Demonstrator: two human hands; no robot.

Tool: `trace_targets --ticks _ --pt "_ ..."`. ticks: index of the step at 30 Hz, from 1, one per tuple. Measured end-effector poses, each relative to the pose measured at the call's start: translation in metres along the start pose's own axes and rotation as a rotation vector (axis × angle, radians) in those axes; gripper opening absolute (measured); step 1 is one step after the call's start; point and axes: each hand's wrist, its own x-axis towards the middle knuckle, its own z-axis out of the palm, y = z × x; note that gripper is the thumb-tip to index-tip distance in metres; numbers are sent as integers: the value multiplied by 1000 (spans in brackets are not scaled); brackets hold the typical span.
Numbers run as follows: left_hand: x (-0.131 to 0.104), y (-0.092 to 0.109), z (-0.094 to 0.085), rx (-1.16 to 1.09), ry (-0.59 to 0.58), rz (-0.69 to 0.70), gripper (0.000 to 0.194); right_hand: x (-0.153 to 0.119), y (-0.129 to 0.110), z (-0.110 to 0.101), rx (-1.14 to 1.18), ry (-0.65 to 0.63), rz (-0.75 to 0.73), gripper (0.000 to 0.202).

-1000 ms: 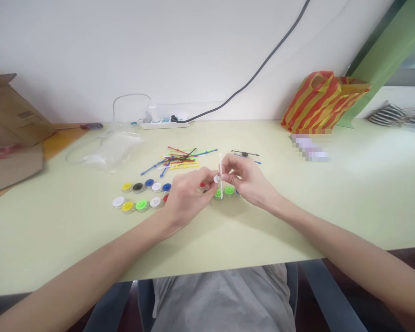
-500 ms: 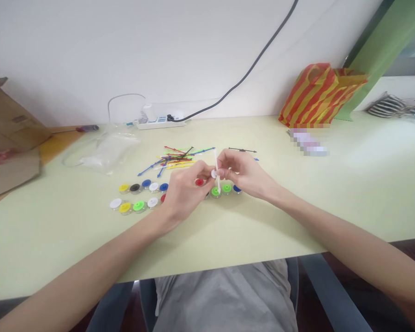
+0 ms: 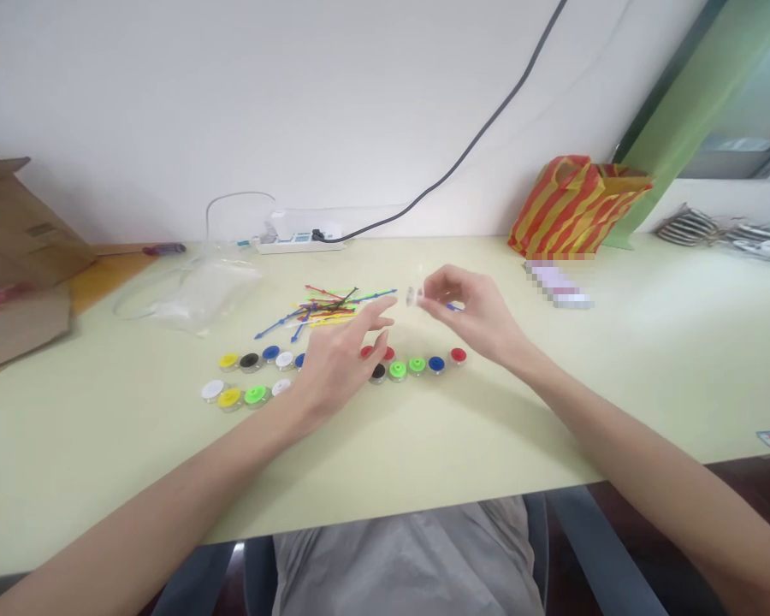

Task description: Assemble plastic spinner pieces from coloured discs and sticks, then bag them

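Here the right hand (image 3: 481,312) pinches a small white piece (image 3: 413,296) between thumb and fingertips, lifted clear of the pale green table (image 3: 552,411), which keeps it free to turn. At nine o'clock of it the left hand (image 3: 340,359) hovers with fingers spread and empty, low over the row of coloured caps (image 3: 417,366). Toward eleven o'clock lies a loose heap of coloured sticks (image 3: 327,304), within easy reach of both hands. A striped bag (image 3: 574,205) stands at two o'clock against the wall.
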Motion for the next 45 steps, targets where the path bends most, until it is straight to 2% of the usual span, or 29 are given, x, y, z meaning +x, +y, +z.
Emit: trace_targets --ticks 2,5,7,10,14,20,28,33,38,45 --pt "1 -4 -2 8 -13 -8 44 7 11 -15 -103 -14 6 8" --pt "4 -15 -3 3 -36 -17 39 13 32 -30 -379 -77 11 6" --pt "6 -25 -3 -2 -34 -42 39 15 45 -32 -540 -147 33 10" --pt "9 -37 -4 2 -22 -92 37 18 59 -28 -649 -268 81 14" --pt "11 -44 -5 5 -21 -119 34 19 65 -26 -671 -314 107 14" --pt "11 -41 -5 19 -24 -94 33 17 60 -27 -630 -322 95 13" --pt "11 -41 -4 7 -18 -74 32 17 61 -26 -682 -307 158 7" --pt "11 -41 -4 12 -18 -73 32 17 61 -28 -685 -282 97 2" --pt "11 -40 -5 13 -26 -82 33 16 65 -31 -683 -197 126 16" --pt "10 -40 -4 -2 -42 -73 34 18 77 -30 -697 -234 157 15"
